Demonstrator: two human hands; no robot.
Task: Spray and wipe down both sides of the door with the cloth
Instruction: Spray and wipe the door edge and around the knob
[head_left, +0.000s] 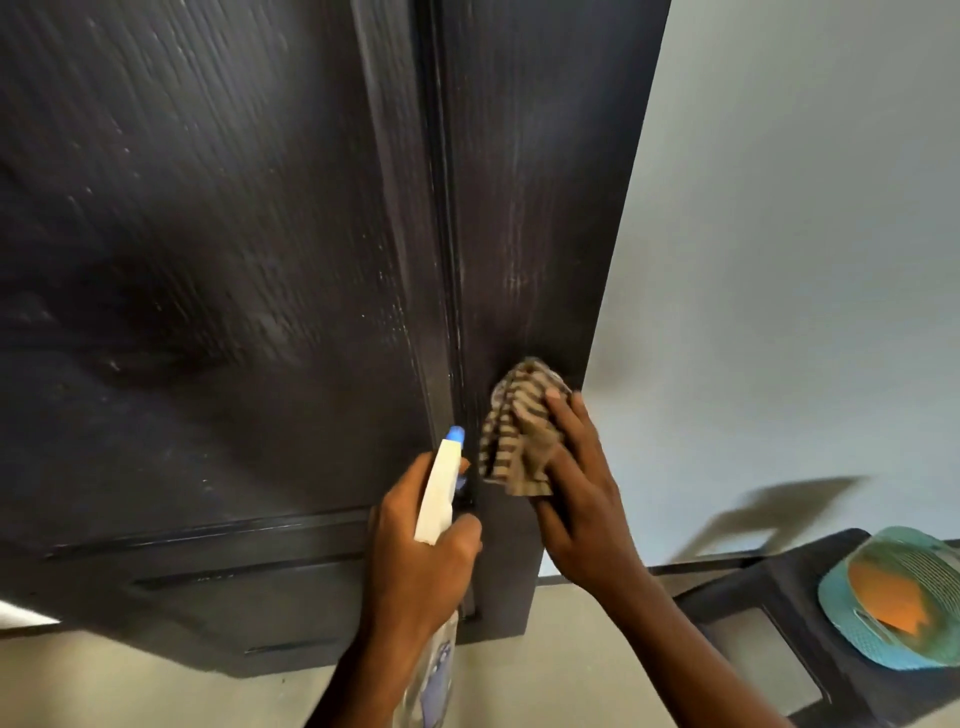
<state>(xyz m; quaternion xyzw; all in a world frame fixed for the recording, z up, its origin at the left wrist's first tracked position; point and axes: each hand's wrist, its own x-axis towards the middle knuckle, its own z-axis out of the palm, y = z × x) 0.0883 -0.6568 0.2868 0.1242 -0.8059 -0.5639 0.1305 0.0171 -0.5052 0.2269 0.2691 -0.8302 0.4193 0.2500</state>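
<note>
A dark wood-grain door (218, 249) fills the left and middle of the view, with pale streaks on its panel. My left hand (415, 561) grips a spray bottle (440, 493) with a white head and blue nozzle, its tip pointing up close to the door's groove. My right hand (582, 483) presses a crumpled brown-and-cream striped cloth (514, 431) flat against the door's right stile, near the door's edge. The bottle's clear body shows below my left wrist.
A pale wall (805, 260) stands right of the door's edge. A dark plastic stool (769, 597) sits at the lower right with a teal and orange woven hat (893, 603) on it. Grey floor (156, 691) runs beneath the door.
</note>
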